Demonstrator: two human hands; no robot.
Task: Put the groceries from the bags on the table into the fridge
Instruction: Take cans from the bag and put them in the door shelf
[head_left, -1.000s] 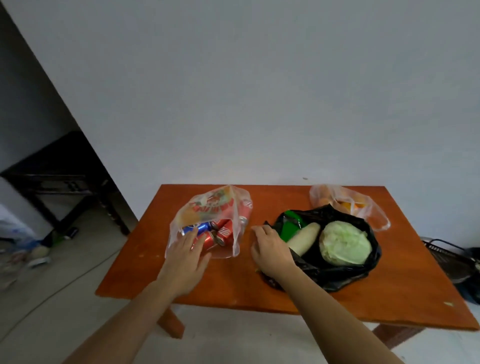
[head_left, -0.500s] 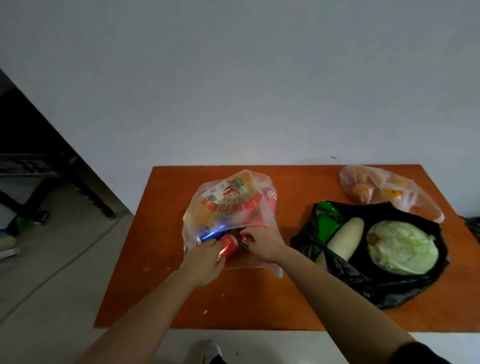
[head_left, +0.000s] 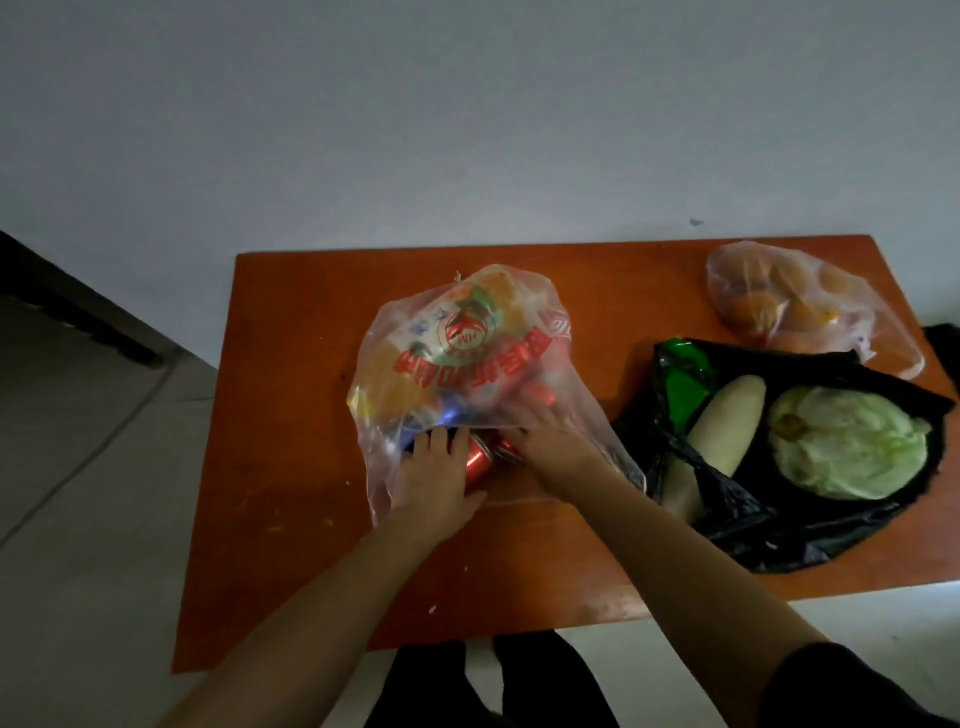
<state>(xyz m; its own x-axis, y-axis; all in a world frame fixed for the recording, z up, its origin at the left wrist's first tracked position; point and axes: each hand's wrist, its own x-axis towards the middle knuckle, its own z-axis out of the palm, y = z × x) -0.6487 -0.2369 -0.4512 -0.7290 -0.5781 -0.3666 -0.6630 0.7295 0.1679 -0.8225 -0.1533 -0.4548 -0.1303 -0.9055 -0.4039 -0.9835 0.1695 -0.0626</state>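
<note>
A clear plastic bag (head_left: 467, 358) with red print lies on the orange table (head_left: 291, 415), with drink cans and packets inside. Both my hands are in its open mouth. My left hand (head_left: 434, 475) lies flat with fingers stretched toward a blue can (head_left: 441, 418), its thumb under a red can (head_left: 478, 462). My right hand (head_left: 553, 447) reaches in from the right beside the red can; the plastic hides its fingertips. To the right, a black bag (head_left: 769, 530) holds a cabbage (head_left: 847, 449), a white radish (head_left: 727, 421) and a green packet (head_left: 680, 382).
A second clear bag (head_left: 800, 306) with orange fruit sits at the table's far right corner. The table stands against a pale wall. Tiled floor lies to the left, and my legs show below the near edge. The fridge is out of view.
I have stepped closer and now look more steeply down. My right hand left the black bag and joined my left hand in the mouth of the clear bag of cans.
</note>
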